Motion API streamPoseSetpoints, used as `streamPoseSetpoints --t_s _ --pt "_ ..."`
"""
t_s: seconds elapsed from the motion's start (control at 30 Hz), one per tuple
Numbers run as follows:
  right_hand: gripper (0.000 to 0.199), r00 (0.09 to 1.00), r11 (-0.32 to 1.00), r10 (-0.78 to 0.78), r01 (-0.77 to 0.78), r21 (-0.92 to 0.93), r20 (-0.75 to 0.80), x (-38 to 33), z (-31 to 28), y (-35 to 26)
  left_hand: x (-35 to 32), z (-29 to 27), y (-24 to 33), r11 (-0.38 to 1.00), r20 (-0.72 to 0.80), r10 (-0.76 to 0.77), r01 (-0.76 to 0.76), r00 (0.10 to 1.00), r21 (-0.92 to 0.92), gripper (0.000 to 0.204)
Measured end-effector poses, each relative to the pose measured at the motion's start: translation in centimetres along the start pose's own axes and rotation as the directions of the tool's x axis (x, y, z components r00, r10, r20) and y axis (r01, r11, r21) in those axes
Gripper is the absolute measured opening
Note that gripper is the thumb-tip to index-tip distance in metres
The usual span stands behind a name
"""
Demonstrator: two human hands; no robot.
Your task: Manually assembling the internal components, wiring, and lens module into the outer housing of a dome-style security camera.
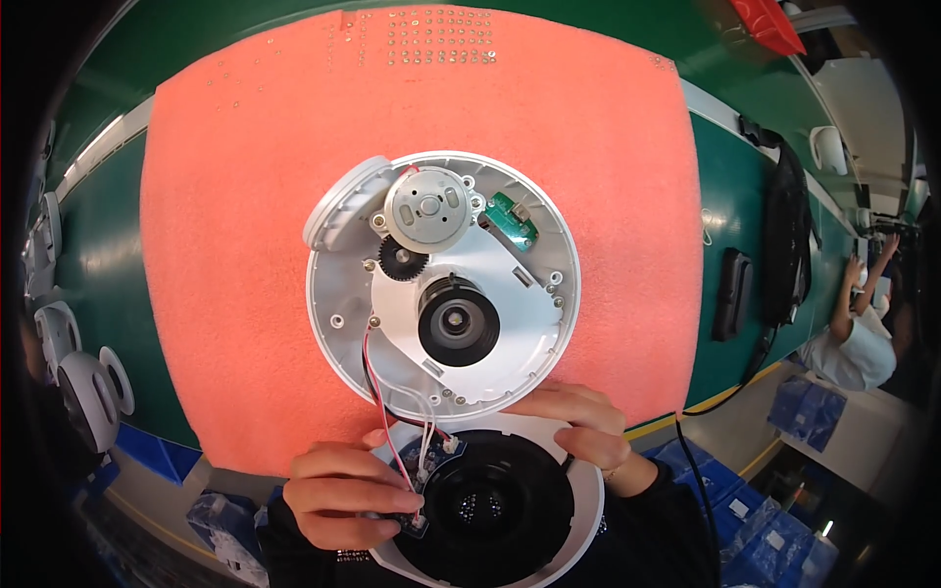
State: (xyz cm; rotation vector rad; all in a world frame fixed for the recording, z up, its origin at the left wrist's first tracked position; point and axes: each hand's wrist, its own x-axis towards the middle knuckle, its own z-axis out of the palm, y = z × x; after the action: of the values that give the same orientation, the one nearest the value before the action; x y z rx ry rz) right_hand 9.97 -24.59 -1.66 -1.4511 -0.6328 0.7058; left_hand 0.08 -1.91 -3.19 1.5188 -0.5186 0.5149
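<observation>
My right hand [585, 429] grips the upper right rim of a white round housing [588, 519] with a deep black bowl [500, 500] inside. My left hand [343, 493] is closed at the housing's left side, fingertips on a small circuit board [446, 448] beside the bowl. Red, black and white wires [384, 428] run from this board to a larger white round base [328, 294] just beyond. That base lies open side up and carries a silver motor [428, 209], a black gear [403, 258], a black lens-like cylinder [459, 325] and a green circuit board [512, 221].
An orange foam mat [245, 196] covers the green table [730, 216]. Small screws [441, 37] stand in rows at its far edge. A black case [734, 294] and a black bag [787, 235] lie right; white housings [88, 392] stand left. Another person [858, 343] is at far right.
</observation>
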Motion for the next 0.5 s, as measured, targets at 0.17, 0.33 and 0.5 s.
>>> streamPoseSetpoints --t_s 0.17,0.33,0.5 --pt "0.028 0.996 0.996 -0.091 0.091 -0.024 -0.009 -0.1 0.3 1.9 -0.3 0.1 -0.1 0.997 0.029 -0.035 0.033 0.999 0.065 0.011" --pt "0.02 0.92 0.899 -0.391 0.374 -0.228 -0.031 -0.1 -0.2 1.5 0.6 -0.4 0.1 0.988 0.108 0.005 -0.022 0.994 0.154 0.016" --pt "0.02 0.814 0.792 -0.57 0.51 -0.335 -0.109 -0.6 0.3 0.7 1.1 0.0 0.1 0.969 0.106 0.022 -0.047 0.994 0.241 0.016"
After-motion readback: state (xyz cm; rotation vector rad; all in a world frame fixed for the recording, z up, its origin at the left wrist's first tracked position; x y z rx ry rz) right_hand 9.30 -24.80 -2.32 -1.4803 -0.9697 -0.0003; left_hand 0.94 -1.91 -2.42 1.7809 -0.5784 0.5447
